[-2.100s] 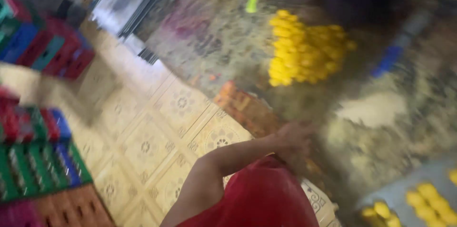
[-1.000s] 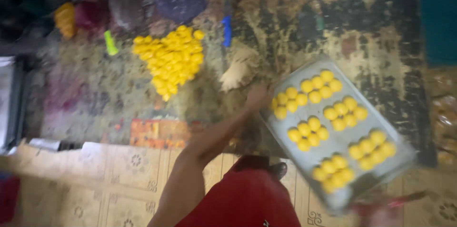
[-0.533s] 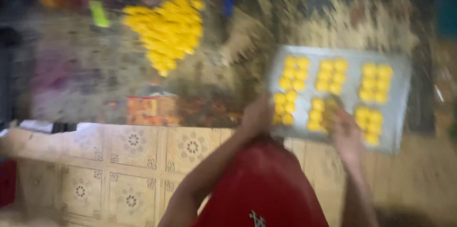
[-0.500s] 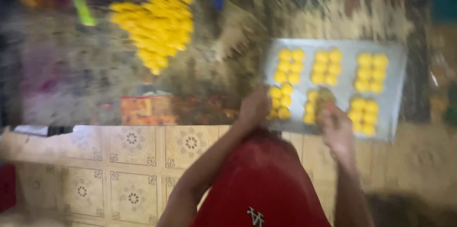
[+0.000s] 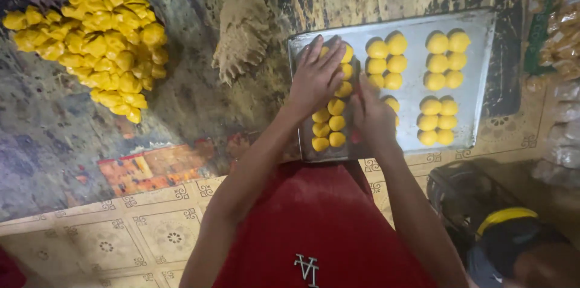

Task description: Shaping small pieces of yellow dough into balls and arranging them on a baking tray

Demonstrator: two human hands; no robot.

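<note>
Heap of yellow dough balls [image 5: 96, 34]: far left, on worn patterned floor mat [image 5: 54, 137]. Tan crumbly dough lump [image 5: 244, 34]: just left of tray. Rectangular grey metal baking tray [image 5: 414, 76]: yellow balls in grouped rows. Left hand [image 5: 315, 76]: fingers spread flat over the tray's leftmost balls. Right hand [image 5: 373, 116]: beside it, grip indiscernible.

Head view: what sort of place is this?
Likely a home or small workshop floor where sweets or pastries are made by hand. A metal tray of yellow dough balls lies on a worn mat over patterned tiles, beside a loose heap of yellow pieces.
</note>
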